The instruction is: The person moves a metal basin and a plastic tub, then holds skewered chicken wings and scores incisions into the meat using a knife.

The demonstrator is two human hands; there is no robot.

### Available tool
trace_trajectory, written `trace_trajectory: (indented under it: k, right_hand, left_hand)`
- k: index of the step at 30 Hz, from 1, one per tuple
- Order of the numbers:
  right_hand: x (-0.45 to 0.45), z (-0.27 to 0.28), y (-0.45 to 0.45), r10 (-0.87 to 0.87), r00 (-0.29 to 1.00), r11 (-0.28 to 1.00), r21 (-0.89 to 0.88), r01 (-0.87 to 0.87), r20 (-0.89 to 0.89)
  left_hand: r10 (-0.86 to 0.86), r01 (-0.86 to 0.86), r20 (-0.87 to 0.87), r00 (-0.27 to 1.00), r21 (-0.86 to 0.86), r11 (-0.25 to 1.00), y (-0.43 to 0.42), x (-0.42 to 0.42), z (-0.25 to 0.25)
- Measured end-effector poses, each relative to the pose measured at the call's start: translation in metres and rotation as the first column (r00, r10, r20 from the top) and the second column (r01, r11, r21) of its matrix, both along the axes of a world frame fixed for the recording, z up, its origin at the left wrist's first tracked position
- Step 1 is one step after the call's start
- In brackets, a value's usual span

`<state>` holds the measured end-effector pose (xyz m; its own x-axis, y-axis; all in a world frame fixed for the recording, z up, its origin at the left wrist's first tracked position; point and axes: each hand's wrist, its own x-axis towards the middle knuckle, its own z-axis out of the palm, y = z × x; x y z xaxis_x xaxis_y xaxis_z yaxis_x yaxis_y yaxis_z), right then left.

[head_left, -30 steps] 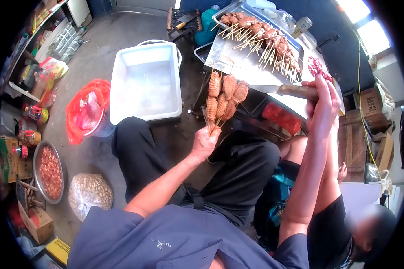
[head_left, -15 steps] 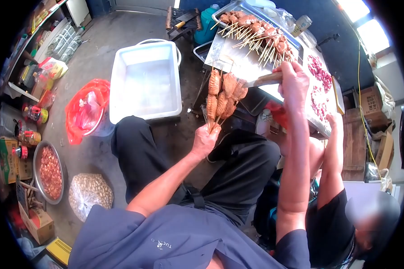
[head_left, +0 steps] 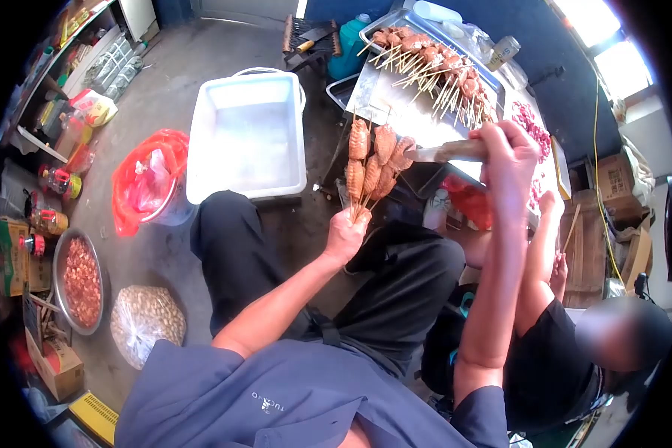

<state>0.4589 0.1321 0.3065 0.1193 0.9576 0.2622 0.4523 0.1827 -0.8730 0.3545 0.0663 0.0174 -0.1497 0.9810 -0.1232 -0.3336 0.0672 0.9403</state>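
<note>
1. Left hand is clenched round some meat skewers, meaty ends poking up at roughly 1 o'clock.
2. Right hand's wrapped round a knife, skewers at its 9 o'clock, right by the blade.

In the right hand: one wood-handled steel knife. In the left hand: three visible wooden skewers of reddish-brown meat. Left of it: one white rectangular plastic tub, one round steel basin, one clear plastic bag of nut-like pieces. Beyond it: one turquoise plastic jug. Beyond the right hand: one silver cylindrical can.
</note>
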Motion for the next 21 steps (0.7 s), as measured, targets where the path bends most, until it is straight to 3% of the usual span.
trace_trajectory:
  k: [5, 7, 9, 12, 21]
  right_hand:
    - [-0.006, -0.015, -0.001, -0.020, 0.999, 1.000, 0.012, 0.020, -0.040]
    - [-0.003, -0.036, 0.019, -0.051, 0.999, 0.984, 0.173, 0.047, 0.019]
    - [0.001, -0.028, 0.018, -0.077, 0.997, 0.988, 0.132, 0.077, 0.000]
    - [0.012, -0.011, 0.006, -0.124, 0.981, 0.975, 0.201, 0.094, 0.146]
    - [0.026, -0.011, 0.000, -0.243, 0.969, 0.927, 0.303, 0.219, 0.044]
  left_hand:
    - [0.009, -0.009, 0.005, 1.000, -0.013, 1.000, -0.001, 0.000, 0.002]
    - [0.049, -0.049, -0.013, 0.999, -0.019, 0.999, 0.001, -0.002, 0.003]
    - [0.044, -0.044, -0.004, 0.999, -0.006, 0.999, 0.001, -0.004, 0.006]
    - [0.031, -0.031, -0.009, 0.999, 0.017, 0.999, 0.001, -0.006, 0.008]
    - [0.032, -0.032, -0.007, 0.999, 0.002, 0.999, -0.001, -0.004, 0.012]
